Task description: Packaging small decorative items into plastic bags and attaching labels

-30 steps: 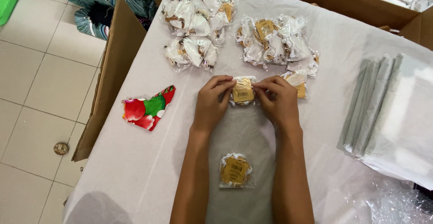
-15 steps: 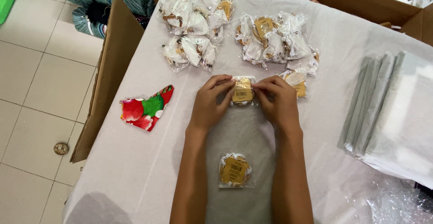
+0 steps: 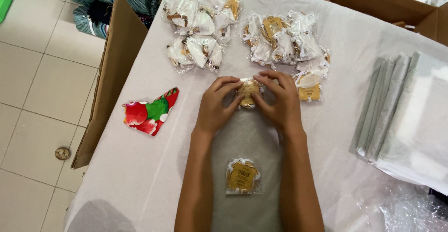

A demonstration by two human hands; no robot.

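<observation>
Essentially nothing has shifted: left hand and right hand stay pinched together on the small clear packet; pressing continues, second packet untouched.

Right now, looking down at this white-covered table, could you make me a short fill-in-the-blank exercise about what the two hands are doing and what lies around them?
1. The left hand and right hand together hold one small clear packet with a ____ card inside.
2. A second such packet lies on the table between the person's ____.
3. The red and green flowered cloth piece lies to the ____ of the hands.
4. The stack of folded clear bags lies to the ____.

Missing words: gold; forearms; left; right
</observation>
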